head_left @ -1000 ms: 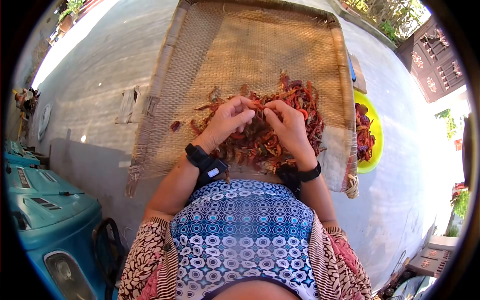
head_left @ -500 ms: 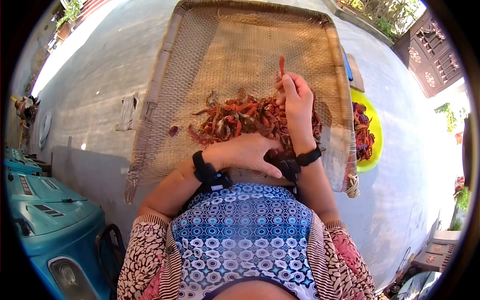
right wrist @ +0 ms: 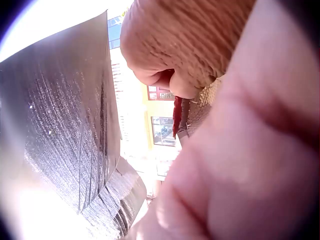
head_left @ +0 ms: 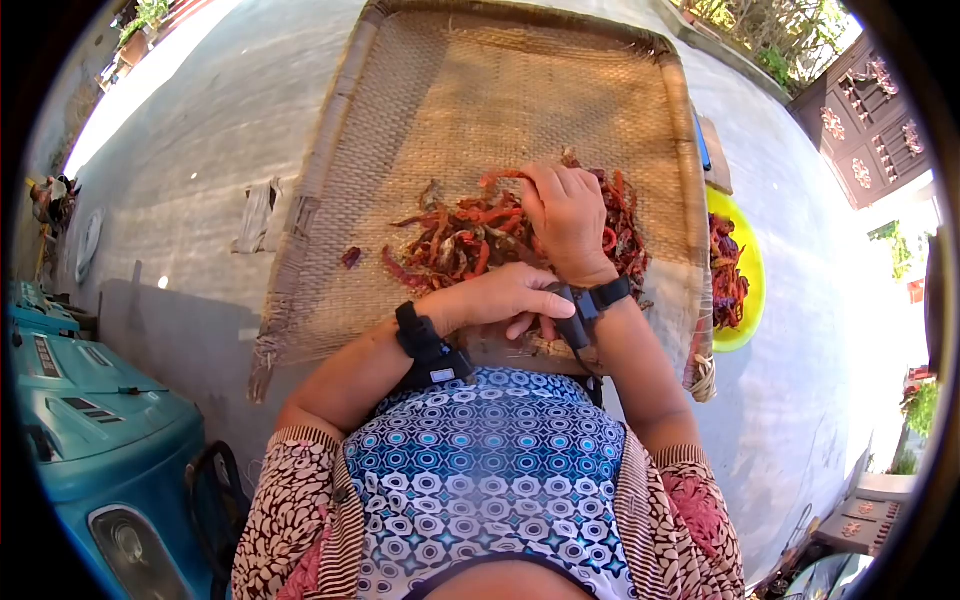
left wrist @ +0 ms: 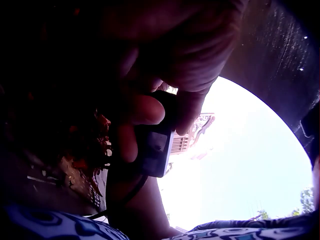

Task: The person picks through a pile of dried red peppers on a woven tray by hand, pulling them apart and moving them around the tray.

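Observation:
My right hand (head_left: 570, 222) pinches a dried red chili pepper (head_left: 503, 177) over the pile, its free end pointing left. The same chili pepper (right wrist: 177, 116) hangs below the fingertips in the right wrist view. With thumb and fingers my left hand (head_left: 495, 298) grips the small black camera (head_left: 572, 325) strapped at the right wrist. Fingers (left wrist: 149, 110) wrap this black box (left wrist: 156, 155) in the dark left wrist view. Beneath both hands, a heap of dried red and brown chilies (head_left: 465, 235) lies on a woven mat tray (head_left: 510, 90), partly hidden by the hands.
A yellow basin (head_left: 755, 265) of dark red chilies stands right of the tray. One loose chili piece (head_left: 350, 257) lies left of the heap. A teal vehicle (head_left: 115, 410) is at the lower left, on the concrete floor (head_left: 180, 230).
Both hands were together at a chili; the left then moved down to the right wrist and now grips its camera. The right hand rose with the chili upright, then lowered and turned it left.

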{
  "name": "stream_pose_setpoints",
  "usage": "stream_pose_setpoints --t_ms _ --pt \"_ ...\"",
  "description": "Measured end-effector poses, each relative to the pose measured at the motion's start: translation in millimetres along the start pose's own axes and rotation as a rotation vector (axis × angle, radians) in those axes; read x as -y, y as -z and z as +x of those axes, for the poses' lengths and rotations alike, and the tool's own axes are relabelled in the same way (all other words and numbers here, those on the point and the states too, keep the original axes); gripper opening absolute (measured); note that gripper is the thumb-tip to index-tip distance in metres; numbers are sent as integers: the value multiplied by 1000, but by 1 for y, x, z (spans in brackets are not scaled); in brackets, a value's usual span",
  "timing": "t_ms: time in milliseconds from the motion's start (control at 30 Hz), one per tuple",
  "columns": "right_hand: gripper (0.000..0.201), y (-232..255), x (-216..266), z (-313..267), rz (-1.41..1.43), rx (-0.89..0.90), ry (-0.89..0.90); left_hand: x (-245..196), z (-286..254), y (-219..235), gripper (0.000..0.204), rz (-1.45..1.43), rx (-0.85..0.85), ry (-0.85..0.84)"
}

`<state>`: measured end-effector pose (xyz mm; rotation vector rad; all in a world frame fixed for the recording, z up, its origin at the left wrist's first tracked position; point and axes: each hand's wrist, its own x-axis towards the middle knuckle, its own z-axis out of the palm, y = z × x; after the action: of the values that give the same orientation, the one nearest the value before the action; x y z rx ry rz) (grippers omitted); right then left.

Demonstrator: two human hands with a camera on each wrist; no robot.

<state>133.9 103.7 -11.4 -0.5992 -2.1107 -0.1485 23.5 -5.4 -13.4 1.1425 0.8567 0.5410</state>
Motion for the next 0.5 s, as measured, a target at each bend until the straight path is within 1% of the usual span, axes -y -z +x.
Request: stream_pose_setpoints --t_ms 67,167,233,267,333,367,433,467,500 --pt "14 5 4 -1 52 21 44 0 -4 1 33 -32 31 0" --pt "14 9 13 -7 429 109 -529 0 -9 3 32 -81 88 1" --pt "16 12 15 -7 786 154 -785 -1 -11 4 31 -128 108 29" --pt "17 14 15 -6 966 172 -910 1 -10 4 31 -113 149 20" --pt "19 22 18 -8 1088 170 -1043 3 -6 5 33 -80 228 -1" --pt "20 26 19 -9 1150 170 -1107 1 -7 7 33 -81 207 -23" --pt "20 34 13 -15 1214 121 -1173 -6 -16 12 35 -86 164 -61" --pt "21 38 7 -19 1246 97 -1211 -8 -18 19 37 -123 109 -73" --pt "22 41 -4 -25 1290 8 -1227 -13 -21 25 33 -89 9 -77"
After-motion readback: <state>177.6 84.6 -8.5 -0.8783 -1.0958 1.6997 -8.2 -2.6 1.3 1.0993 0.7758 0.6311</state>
